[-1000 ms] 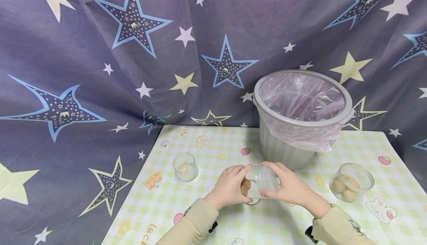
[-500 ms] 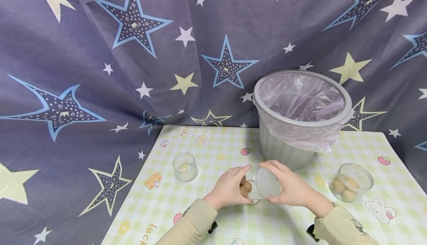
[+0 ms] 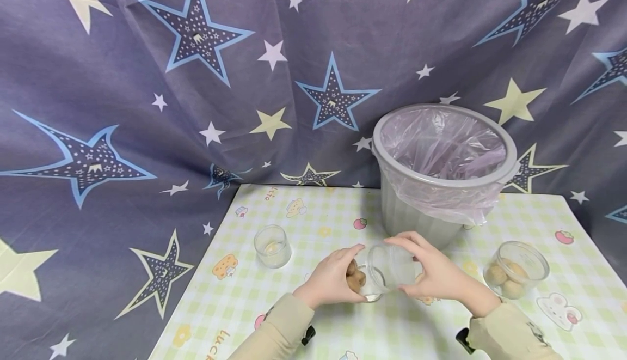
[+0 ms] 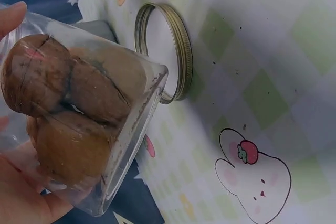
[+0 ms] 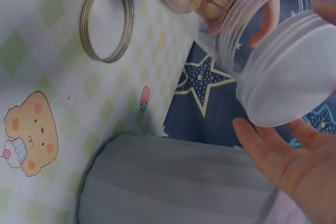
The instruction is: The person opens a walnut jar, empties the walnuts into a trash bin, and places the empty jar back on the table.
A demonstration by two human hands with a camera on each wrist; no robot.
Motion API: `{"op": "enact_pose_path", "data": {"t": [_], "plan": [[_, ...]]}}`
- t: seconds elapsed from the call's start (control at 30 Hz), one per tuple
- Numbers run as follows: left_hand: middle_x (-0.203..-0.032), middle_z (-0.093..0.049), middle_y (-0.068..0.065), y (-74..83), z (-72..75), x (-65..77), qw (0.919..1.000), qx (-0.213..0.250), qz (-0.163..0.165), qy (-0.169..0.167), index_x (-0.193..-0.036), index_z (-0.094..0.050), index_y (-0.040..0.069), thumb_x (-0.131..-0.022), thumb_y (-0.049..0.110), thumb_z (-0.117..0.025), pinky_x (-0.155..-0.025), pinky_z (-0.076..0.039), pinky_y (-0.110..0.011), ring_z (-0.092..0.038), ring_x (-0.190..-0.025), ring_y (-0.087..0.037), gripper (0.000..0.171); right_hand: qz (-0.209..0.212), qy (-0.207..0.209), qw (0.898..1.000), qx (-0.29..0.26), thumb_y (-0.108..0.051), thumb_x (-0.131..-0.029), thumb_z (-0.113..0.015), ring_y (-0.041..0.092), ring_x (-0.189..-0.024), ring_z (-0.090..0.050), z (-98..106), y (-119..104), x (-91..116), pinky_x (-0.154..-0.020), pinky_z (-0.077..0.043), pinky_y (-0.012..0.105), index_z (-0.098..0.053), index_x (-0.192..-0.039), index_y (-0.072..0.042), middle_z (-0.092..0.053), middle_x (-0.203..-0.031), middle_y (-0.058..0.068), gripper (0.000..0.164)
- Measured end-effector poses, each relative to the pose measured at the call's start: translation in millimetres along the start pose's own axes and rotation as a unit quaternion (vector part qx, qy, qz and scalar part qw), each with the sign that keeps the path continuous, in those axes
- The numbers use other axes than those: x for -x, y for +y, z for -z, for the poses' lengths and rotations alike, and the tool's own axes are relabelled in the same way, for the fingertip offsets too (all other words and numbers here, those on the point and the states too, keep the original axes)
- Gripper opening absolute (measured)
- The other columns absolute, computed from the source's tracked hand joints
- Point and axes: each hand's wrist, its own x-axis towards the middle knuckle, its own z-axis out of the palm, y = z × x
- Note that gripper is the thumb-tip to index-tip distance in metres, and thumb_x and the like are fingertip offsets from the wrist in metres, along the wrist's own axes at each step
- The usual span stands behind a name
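Observation:
My left hand [image 3: 334, 279] grips a clear plastic jar [image 5: 231, 30] that lies tipped on its side above the table. Several brown walnuts [image 4: 68, 150] sit inside it, toward its bottom end. My right hand [image 3: 438, 273] pinches a translucent screw lid [image 5: 294, 72] by its rim, thumb on one side and fingers on the other. In the right wrist view the lid stands tilted at the threaded mouth; whether its edge still touches cannot be told. Beneath the jar, a gold-coloured metal ring [image 4: 178, 51] lies on the tablecloth.
A grey bin [image 3: 416, 213] with a pinkish plastic liner [image 3: 441, 142] stands behind my right hand. To the left is a clear cup [image 3: 272, 248]. At the right stands a clear container [image 3: 531, 264] with several round tan things. A starry cloth [image 3: 245, 104] hangs behind the checked table.
The lid has come away from the jar's mouth and tilted as my right hand shifted right. My left hand and the jar have moved slightly left.

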Motion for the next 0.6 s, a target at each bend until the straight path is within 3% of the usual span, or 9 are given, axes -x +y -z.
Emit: {"op": "enact_pose_path", "data": {"t": [0.1,0.33,0.4,0.5,0.6], "plan": [[-0.126,-0.056,-0.003,-1.8,0.8,2.2,0.9996,0.017,0.020,0.002,-0.145,-0.034,0.015,-0.060,0.042,-0.087,-0.097,-0.046,-0.032,-0.053,-0.114,-0.016,0.103,-0.026,0.006,0.999,-0.022,-0.011,-0.061,-0.086,0.017,-0.106,-0.051,1.1,1.2,2.0,-0.073,-0.055,0.034,-0.049,-0.130,-0.009,-0.048,-0.121,0.010,0.079],[-0.133,-0.052,-0.005,-6.4,2.3,8.7,0.9973,0.043,0.057,0.016,-0.145,-0.033,0.018,-0.060,0.038,-0.088,-0.100,-0.045,-0.039,-0.051,-0.121,-0.021,0.103,-0.079,0.008,0.996,-0.032,-0.007,-0.061,-0.084,0.027,-0.105,-0.052,-1.4,5.2,8.5,-0.084,-0.052,0.049,-0.044,-0.120,-0.003,-0.049,-0.115,0.014,0.071],[-0.133,-0.052,-0.006,-8.7,2.9,10.8,0.9964,0.052,0.062,0.026,-0.145,-0.033,0.018,-0.059,0.037,-0.088,-0.100,-0.044,-0.041,-0.051,-0.121,-0.022,0.104,-0.090,0.007,0.996,-0.022,-0.008,-0.061,-0.084,0.022,-0.101,-0.053,-2.1,7.3,11.0,-0.084,-0.051,0.050,-0.043,-0.117,-0.003,-0.050,-0.113,0.013,0.070],[-0.134,-0.052,-0.007,-12.6,2.9,14.3,0.9945,0.066,0.071,0.038,-0.146,-0.032,0.017,-0.059,0.035,-0.088,-0.100,-0.044,-0.044,-0.051,-0.121,-0.025,0.105,-0.118,-0.014,0.993,-0.027,-0.010,-0.063,-0.084,0.006,-0.073,-0.057,-3.8,12.5,15.4,-0.081,-0.051,0.045,-0.040,-0.116,-0.003,-0.049,-0.114,0.014,0.069],[-0.130,-0.053,-0.010,-16.2,2.6,17.9,0.9920,0.081,0.080,0.053,-0.146,-0.033,0.016,-0.059,0.034,-0.089,-0.099,-0.045,-0.046,-0.052,-0.119,-0.027,0.104,-0.154,-0.050,0.984,-0.070,-0.007,-0.066,-0.081,-0.007,-0.046,-0.046,-7.0,20.7,20.6,-0.064,-0.054,0.033,-0.038,-0.116,-0.001,-0.046,-0.118,0.019,0.066]]}}
